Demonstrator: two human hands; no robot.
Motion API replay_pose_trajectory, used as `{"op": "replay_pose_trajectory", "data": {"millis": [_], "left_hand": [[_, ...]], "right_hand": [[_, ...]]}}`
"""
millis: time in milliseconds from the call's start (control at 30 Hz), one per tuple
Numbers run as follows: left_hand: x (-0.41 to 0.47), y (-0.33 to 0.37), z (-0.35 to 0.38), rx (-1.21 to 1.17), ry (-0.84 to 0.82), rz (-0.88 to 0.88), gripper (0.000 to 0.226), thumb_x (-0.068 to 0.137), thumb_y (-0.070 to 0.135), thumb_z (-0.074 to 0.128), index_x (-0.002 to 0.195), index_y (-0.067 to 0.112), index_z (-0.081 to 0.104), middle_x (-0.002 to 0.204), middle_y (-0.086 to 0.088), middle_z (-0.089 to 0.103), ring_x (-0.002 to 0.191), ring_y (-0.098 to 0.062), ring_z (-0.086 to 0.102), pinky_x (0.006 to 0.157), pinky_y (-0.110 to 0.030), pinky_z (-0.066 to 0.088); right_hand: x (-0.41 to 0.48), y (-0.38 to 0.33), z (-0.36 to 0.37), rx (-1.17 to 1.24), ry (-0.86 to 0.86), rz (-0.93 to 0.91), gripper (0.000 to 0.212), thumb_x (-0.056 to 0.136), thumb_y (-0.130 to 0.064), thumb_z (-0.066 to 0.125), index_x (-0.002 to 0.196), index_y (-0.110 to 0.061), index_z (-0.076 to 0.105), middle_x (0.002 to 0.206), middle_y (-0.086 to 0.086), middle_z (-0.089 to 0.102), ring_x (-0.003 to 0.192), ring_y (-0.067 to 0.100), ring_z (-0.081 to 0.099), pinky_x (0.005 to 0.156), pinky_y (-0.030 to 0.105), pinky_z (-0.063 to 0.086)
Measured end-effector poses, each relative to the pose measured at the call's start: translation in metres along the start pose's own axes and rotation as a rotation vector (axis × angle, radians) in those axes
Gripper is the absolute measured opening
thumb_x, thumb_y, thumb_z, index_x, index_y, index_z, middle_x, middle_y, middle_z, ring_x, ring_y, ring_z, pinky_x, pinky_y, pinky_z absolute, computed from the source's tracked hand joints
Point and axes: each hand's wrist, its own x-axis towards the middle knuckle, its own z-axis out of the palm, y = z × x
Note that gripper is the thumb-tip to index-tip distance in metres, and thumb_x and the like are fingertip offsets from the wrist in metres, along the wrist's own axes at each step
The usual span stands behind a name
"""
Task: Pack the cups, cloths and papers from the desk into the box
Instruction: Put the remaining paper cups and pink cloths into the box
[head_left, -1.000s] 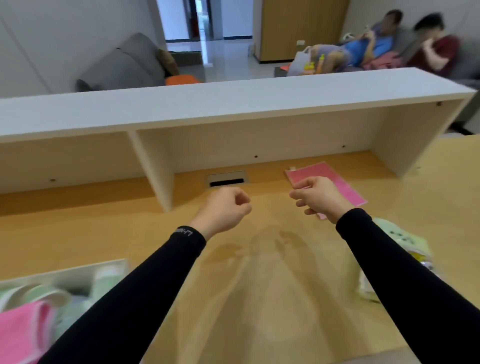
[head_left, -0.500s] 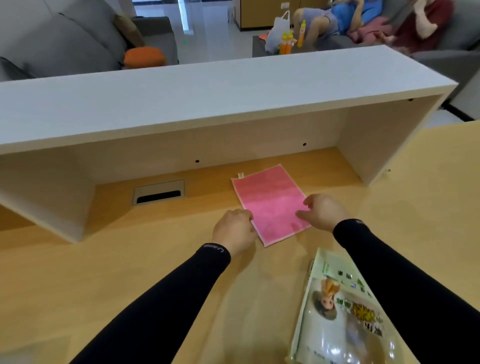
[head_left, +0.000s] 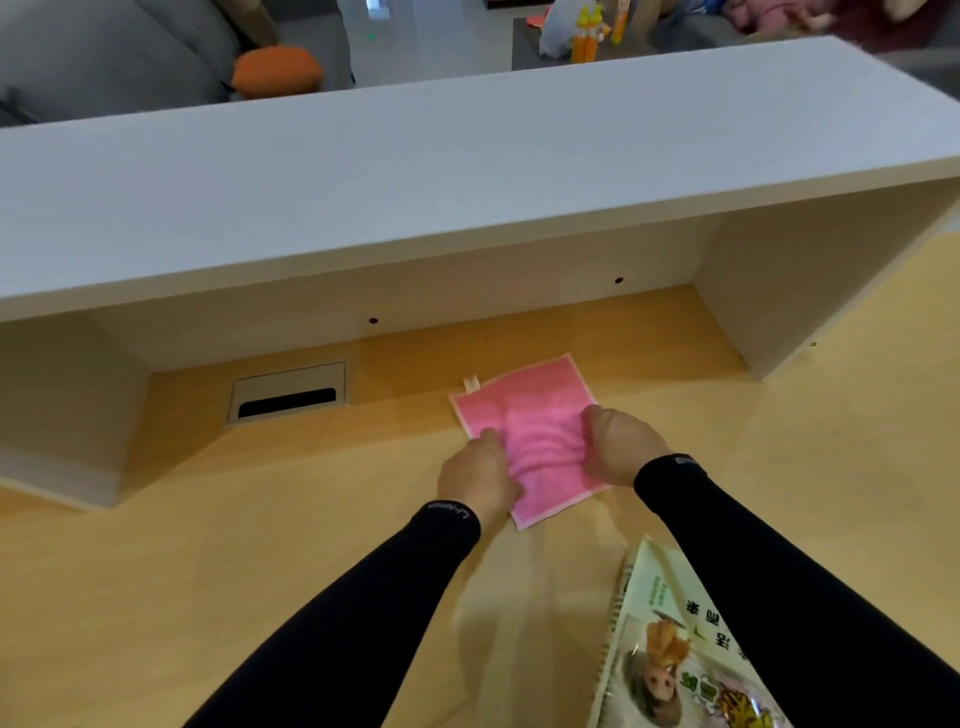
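A pink cloth (head_left: 535, 415) lies flat on the wooden desk (head_left: 260, 545), just in front of the shelf opening. My left hand (head_left: 480, 478) presses on its left edge and my right hand (head_left: 621, 447) on its right edge. Both hands pinch the fabric, and it wrinkles between them. A glossy printed paper pad (head_left: 670, 660) with a spiral edge lies at the lower right, partly under my right sleeve. No box or cups are in view.
A long white shelf unit (head_left: 467, 171) spans the back of the desk, with side walls left and right of the cloth. A cable grommet (head_left: 288, 397) sits in the desk left of the cloth. A sofa and orange cushion (head_left: 278, 70) lie beyond.
The view swung right and away from the box at lower left. Both hands went from closed fists in the air down onto the pink cloth and are bunching it.
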Motion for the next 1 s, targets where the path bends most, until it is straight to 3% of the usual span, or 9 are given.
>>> {"op": "replay_pose_trajectory", "data": {"millis": [67,133,233,333,433,633,733,867,1000], "left_hand": [[-0.005,-0.005,-0.005,-0.039,-0.019,-0.012,0.02,0.079,0.009,0.065,0.093,0.017,0.055,0.076,0.005,0.056,0.074,-0.016,0.06,0.059,-0.024,0.045],[-0.014,-0.014,-0.022,-0.111,-0.001,-0.011,0.017,0.077,0.007,0.063,0.075,0.023,0.057,0.073,0.008,0.059,0.07,-0.012,0.06,0.057,-0.02,0.043],[-0.033,-0.033,-0.073,-0.265,0.09,0.055,0.014,0.076,0.017,0.067,0.07,0.027,0.06,0.072,0.011,0.061,0.062,-0.004,0.058,0.048,-0.012,0.04],[-0.066,-0.058,-0.132,-0.438,0.169,0.108,0.004,0.077,0.017,0.063,0.076,0.021,0.062,0.08,0.004,0.066,0.07,-0.009,0.061,0.054,-0.015,0.046],[-0.105,-0.089,-0.179,-0.59,0.259,0.121,0.013,0.075,0.014,0.063,0.085,0.02,0.067,0.088,0.001,0.072,0.08,-0.014,0.067,0.067,-0.027,0.052],[-0.2,-0.166,-0.238,-0.773,0.471,0.06,0.011,0.08,0.021,0.069,0.09,0.023,0.066,0.092,0.004,0.071,0.079,-0.009,0.068,0.061,-0.019,0.049],[-0.254,-0.215,-0.256,-0.774,0.534,-0.01,0.006,0.085,0.023,0.063,0.091,0.02,0.064,0.091,0.005,0.068,0.072,-0.005,0.063,0.051,-0.012,0.044],[-0.332,-0.288,-0.273,-0.74,0.647,-0.11,0.011,0.089,0.022,0.058,0.081,0.018,0.065,0.08,0.003,0.065,0.067,-0.011,0.06,0.053,-0.022,0.043],[-0.411,-0.367,-0.284,-0.707,0.721,-0.216,0.01,0.086,0.019,0.061,0.081,0.012,0.066,0.069,0.002,0.061,0.056,-0.01,0.055,0.048,-0.022,0.042]], "right_hand": [[-0.007,-0.005,-0.002,-0.038,-0.006,-0.034,0.02,0.074,-0.01,0.059,0.094,-0.014,0.058,0.087,0.002,0.061,0.08,0.019,0.061,0.066,0.026,0.049],[-0.016,-0.013,-0.007,-0.08,0.032,-0.098,0.004,0.076,-0.023,0.059,0.076,-0.02,0.057,0.086,0.002,0.057,0.082,0.02,0.059,0.066,0.028,0.047],[-0.036,-0.029,-0.019,0.096,0.083,-0.19,0.024,0.07,-0.043,0.064,0.078,-0.024,0.053,0.091,0.0,0.049,0.082,0.019,0.053,0.066,0.029,0.043],[-0.064,-0.058,-0.037,0.436,0.005,-0.273,0.025,0.07,-0.028,0.067,0.091,-0.021,0.057,0.086,-0.003,0.06,0.073,0.014,0.061,0.054,0.019,0.048],[-0.088,-0.096,-0.048,0.578,0.057,-0.342,0.019,0.07,-0.01,0.07,0.081,-0.018,0.057,0.076,0.0,0.062,0.064,0.015,0.057,0.05,0.02,0.044],[-0.143,-0.206,-0.046,1.09,-0.014,-0.486,0.023,0.082,-0.01,0.067,0.104,-0.014,0.062,0.082,0.004,0.069,0.059,0.011,0.066,0.05,0.023,0.054],[-0.176,-0.276,-0.03,1.146,-0.045,-0.524,0.021,0.089,-0.016,0.06,0.109,-0.011,0.059,0.072,0.001,0.065,0.049,0.008,0.06,0.044,0.021,0.049],[-0.221,-0.37,0.007,1.164,-0.089,-0.518,0.034,0.09,-0.014,0.056,0.123,-0.007,0.05,0.069,0.003,0.058,0.042,0.008,0.05,0.039,0.021,0.042],[-0.274,-0.458,0.05,1.146,-0.139,-0.54,0.054,0.088,-0.014,0.057,0.138,-0.025,0.039,0.067,0.0,0.051,0.044,0.009,0.038,0.04,0.023,0.03]]}}
